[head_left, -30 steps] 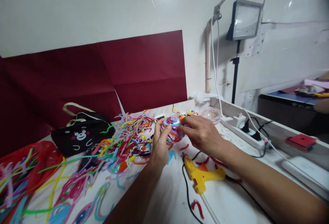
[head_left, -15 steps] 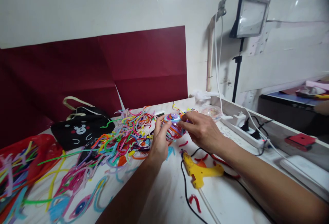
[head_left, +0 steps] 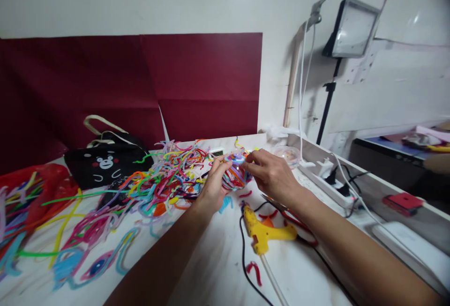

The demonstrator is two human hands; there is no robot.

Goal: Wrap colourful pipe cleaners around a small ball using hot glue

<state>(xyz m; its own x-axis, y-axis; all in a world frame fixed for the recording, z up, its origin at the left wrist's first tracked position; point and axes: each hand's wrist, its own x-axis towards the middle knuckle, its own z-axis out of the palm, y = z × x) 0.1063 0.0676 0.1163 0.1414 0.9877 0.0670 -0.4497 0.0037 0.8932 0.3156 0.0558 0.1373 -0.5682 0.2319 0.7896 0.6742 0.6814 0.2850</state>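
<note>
A round ball wrapped in coloured pipe cleaners (head_left: 235, 178), in red, blue, orange and purple bands, is held up a little over the table. My left hand (head_left: 212, 186) is closed around its left side, thumb near the top. At the ball's upper right, my right hand (head_left: 270, 172) is pinched, its fingertips on a purplish pipe cleaner against the surface; the exact grip is partly hidden. Below my right wrist lies a yellow glue gun (head_left: 265, 231) with a clear glue stick in its back. Short red pipe cleaner pieces (head_left: 253, 272) lie near it.
A tangled heap of pipe cleaners (head_left: 168, 170) spreads left of my hands. Farther left are a black bag (head_left: 105, 167) and a red plastic bag (head_left: 59, 189). On the right stand a power strip (head_left: 332, 186) with cables, a white box (head_left: 404, 245) and a lamp on a stand (head_left: 353, 27).
The view has shifted and tilted slightly, so the table things sit a little differently. Both hands stay on the ball, with only small finger movement at its top.
</note>
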